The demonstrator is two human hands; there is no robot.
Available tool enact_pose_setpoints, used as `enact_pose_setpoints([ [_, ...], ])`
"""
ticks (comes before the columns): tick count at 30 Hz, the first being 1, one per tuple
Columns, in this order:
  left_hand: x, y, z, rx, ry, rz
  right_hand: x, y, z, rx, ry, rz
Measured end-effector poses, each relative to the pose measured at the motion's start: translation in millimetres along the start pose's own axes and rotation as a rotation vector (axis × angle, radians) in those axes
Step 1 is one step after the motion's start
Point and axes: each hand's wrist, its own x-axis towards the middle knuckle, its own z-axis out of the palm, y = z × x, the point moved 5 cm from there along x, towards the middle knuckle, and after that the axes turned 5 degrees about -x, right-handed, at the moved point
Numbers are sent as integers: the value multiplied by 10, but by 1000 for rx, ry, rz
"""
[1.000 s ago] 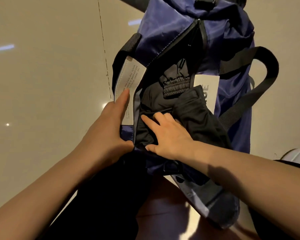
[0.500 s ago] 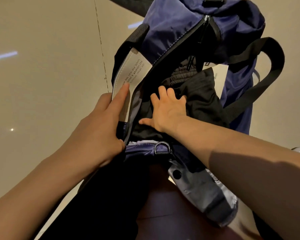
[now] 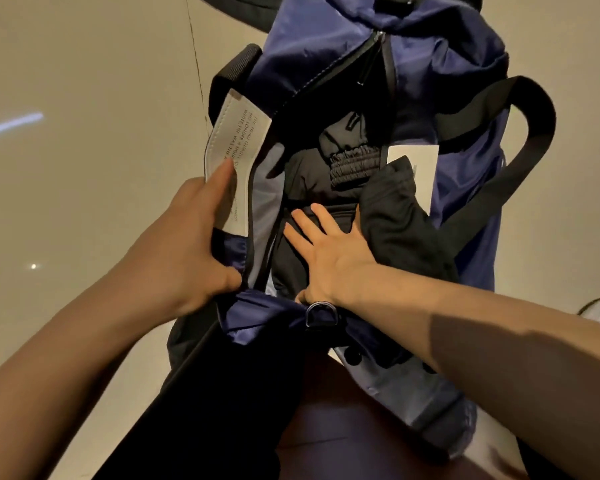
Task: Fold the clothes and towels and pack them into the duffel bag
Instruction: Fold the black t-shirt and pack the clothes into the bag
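A navy duffel bag (image 3: 447, 67) lies unzipped on a pale, glossy floor (image 3: 84, 81), its opening spread wide and facing the camera. Inside the main compartment sit dark folded clothes: a black garment (image 3: 309, 188) lying flat at the left of the opening, a piece with a gathered elastic cuff (image 3: 352, 164) just beyond it, and a black bundle (image 3: 399, 223) heaped on the right side, riding up over the bag's rim. A white tag (image 3: 414, 161) shows behind that bundle.

The left hand (image 3: 184, 251) grips the near-left edge of the opening, thumb hooked over the rim inside and fingers curled along the outside, with the index finger stretched up over a white printed label (image 3: 234, 147) sewn to the flap. It holds that side of the bag pulled outward.

The right hand (image 3: 329, 251) is inside the bag, palm down and fingers straight and slightly spread, pressing flat on the black garment; its outer edge touches the black bundle. It grasps nothing.

A black carry strap (image 3: 520, 133) arches off the right side of the bag, and a metal D-ring (image 3: 317, 315) sits at the near end.
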Motion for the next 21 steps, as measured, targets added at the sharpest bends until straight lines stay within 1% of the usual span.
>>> enact_pose_setpoints([
  [3,-39,12,11,108,-25,40,32,-26,-47,64,73,82],
  [5,-4,-24,-65,134,-30,39,76,-25,-108,134,71,136],
  [7,47,-54,-173,149,-1,37,134,-59,-164,165,60,175],
  [13,59,-32,-146,160,1,86,192,-158,-158,96,90,230],
  [17,42,-127,-152,128,20,68,158,-154,-186,135,116,182],
  [19,32,-171,-133,129,4,47,95,-107,-203,169,183,134],
  [21,28,-185,-95,131,-29,40,4,-60,-223,139,258,93],
])
